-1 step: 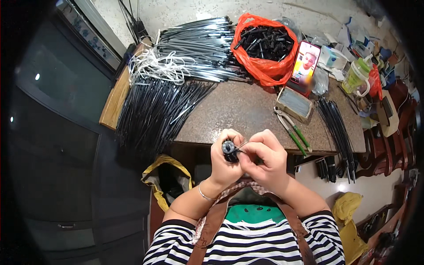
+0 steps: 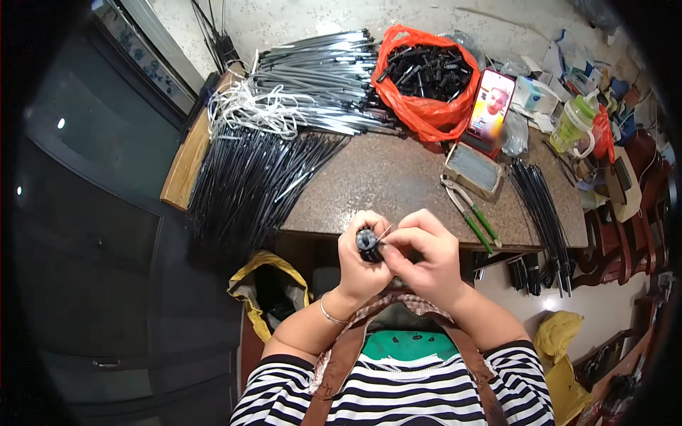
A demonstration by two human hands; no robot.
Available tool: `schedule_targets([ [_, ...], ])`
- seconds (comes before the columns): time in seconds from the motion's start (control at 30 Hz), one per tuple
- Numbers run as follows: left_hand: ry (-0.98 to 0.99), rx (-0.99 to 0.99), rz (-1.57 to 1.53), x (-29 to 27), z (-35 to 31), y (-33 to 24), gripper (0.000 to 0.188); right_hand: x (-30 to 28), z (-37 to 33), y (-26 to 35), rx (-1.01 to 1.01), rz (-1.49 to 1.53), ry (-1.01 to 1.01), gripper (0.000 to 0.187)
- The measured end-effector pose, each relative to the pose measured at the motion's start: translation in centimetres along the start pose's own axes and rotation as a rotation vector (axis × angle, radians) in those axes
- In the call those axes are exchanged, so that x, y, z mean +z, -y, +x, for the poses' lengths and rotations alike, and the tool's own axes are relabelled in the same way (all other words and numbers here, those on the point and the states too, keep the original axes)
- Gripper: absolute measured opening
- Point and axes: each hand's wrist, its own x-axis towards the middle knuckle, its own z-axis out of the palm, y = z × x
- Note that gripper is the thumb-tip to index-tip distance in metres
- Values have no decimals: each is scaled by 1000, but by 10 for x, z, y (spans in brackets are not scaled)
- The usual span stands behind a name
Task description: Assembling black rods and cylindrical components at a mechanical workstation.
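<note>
One small round black part (image 2: 367, 241) is held just in front of the table edge (image 2: 398, 234), gripped in the closed fingers of the left hand (image 2: 359, 266). One thin wire (image 2: 384, 233) is pinched between the fingertips of the right hand (image 2: 426, 259) and touches the part. On the table are seen one orange bag (image 2: 419, 113) of black pieces, one phone (image 2: 491, 105), one pair of green-handled pliers (image 2: 469, 213) and three heaps of black rods (image 2: 249, 184), too many to be counted.
</note>
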Motion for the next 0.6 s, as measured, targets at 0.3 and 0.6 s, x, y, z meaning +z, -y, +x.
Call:
schedule_targets([
  [0.3,3,-148,7,-3,2,-12,22,-16,16,9,-288,-250,8,24],
  [0.6,330,57,5,-12,20,-41,25,-37,2,12,-470,-208,139,17],
])
